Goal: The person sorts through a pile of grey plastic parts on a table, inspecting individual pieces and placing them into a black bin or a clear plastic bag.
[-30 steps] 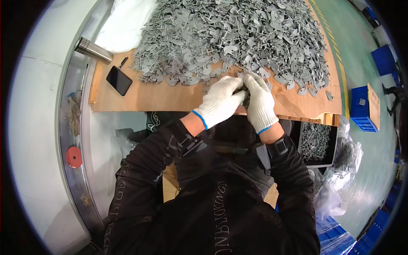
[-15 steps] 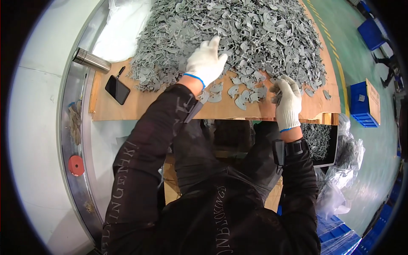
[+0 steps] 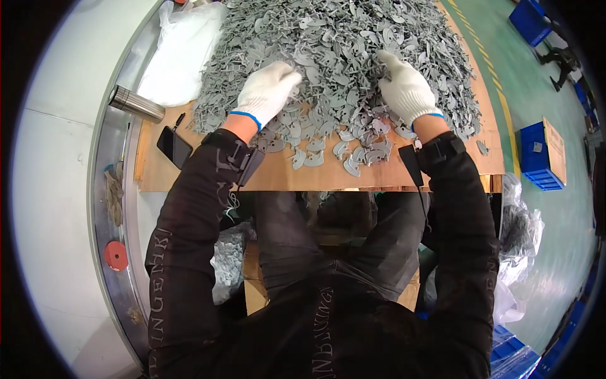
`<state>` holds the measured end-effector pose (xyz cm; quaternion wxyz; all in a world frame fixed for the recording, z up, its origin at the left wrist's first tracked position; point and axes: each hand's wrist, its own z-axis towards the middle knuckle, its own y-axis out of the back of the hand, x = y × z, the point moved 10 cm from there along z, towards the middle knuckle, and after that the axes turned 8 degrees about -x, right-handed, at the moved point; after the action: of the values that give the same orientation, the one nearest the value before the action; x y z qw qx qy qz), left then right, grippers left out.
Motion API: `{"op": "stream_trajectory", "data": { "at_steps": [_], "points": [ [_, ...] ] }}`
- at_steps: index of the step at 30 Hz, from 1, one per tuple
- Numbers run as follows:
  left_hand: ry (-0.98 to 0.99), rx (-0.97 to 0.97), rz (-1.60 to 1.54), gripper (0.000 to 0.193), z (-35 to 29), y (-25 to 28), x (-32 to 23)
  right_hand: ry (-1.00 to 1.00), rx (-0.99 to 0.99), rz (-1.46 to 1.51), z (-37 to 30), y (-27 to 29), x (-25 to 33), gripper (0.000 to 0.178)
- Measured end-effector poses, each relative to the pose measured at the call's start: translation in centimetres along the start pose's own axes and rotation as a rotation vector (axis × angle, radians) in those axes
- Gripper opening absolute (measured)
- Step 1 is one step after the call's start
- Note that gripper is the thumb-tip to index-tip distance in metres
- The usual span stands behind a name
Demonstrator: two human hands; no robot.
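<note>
A big heap of small flat grey curved parts (image 3: 341,38), still joined by thin stems in places, covers most of the wooden tabletop (image 3: 240,180). My left hand (image 3: 268,88), in a white knit glove with a blue cuff, rests at the heap's near left side; its fingers bend toward the parts and their tips are partly hidden. On the right, my gloved right hand (image 3: 407,88) reaches into the heap, thumb and fingers apart. No part is plainly gripped in either hand. Several loose grey pieces (image 3: 351,163) lie between the hands, close to the table's front edge.
Left on the table are a steel flask (image 3: 136,104), a black phone (image 3: 173,146) and a white plastic bag (image 3: 180,57). A red disc (image 3: 115,256) and a used glove (image 3: 113,192) lie on the side ledge. Blue crates (image 3: 541,155) stand on the green floor to the right.
My left hand has moved left and closer to me, its fingers now bent. My right hand has gone forward from the table's front edge into the heap. More pieces lie spread near the front.
</note>
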<state>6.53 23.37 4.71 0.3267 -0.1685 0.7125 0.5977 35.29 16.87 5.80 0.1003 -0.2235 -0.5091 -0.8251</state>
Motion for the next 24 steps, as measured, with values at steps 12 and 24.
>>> {"op": "stream_trajectory", "data": {
  "at_steps": [12, 24],
  "points": [
    [-0.363, -0.275, 0.146, 0.041, 0.1, 0.2, -8.2, -0.114, 0.075, 0.138, 0.5, 2.2, -2.0, 0.039],
    [-0.354, 0.003, 0.622, 0.044, 1.5, -11.0, -12.8, -0.169, 0.113, 0.189, -8.2, 1.6, -4.0, 0.040]
  ]
}}
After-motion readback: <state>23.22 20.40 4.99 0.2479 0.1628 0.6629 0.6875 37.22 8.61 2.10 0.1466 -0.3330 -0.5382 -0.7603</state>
